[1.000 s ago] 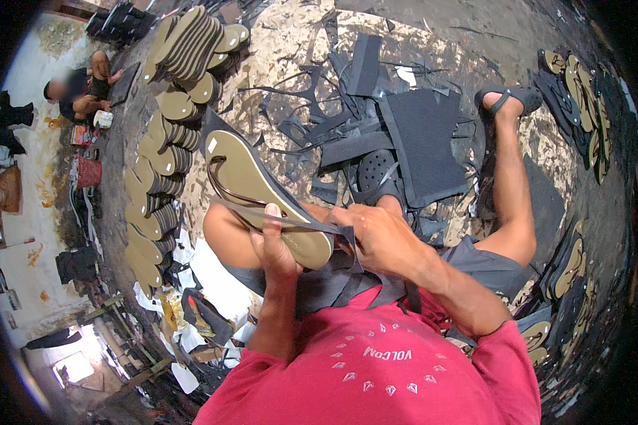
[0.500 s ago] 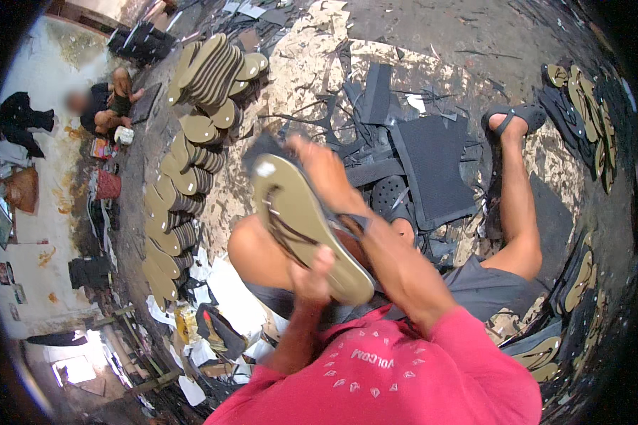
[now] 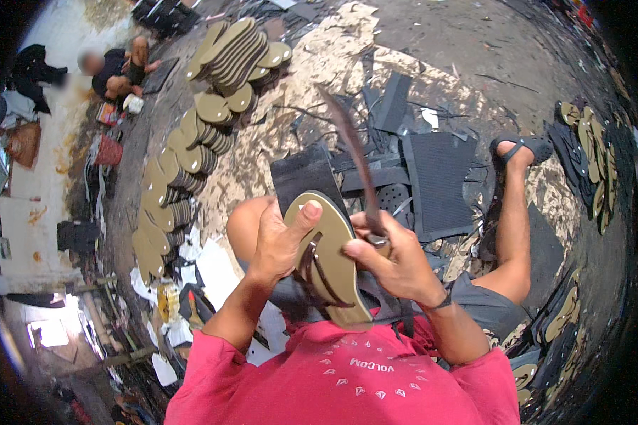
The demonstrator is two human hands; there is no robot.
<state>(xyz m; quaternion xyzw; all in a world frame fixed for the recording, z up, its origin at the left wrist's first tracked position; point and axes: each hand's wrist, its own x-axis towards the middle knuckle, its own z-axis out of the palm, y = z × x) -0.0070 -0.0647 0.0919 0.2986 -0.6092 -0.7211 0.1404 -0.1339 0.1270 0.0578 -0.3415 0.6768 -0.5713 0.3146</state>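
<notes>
One sandal (image 3: 342, 249): strap (image 3: 309, 268) fitted, black sheet (image 3: 303, 173) looks untrimmed past far end
Left hand (image 3: 280, 237): I'm clamping it
Right hand (image 3: 404, 265): gripping my knife (image 3: 354, 145)

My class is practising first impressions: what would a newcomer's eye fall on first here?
Probably the long, dark knife, pointing up from the right hand near the middle. Beside it, the left hand grips a tan sandal, just above the bright red shirt. Further left, stacks of tan soles form a long row.
</notes>
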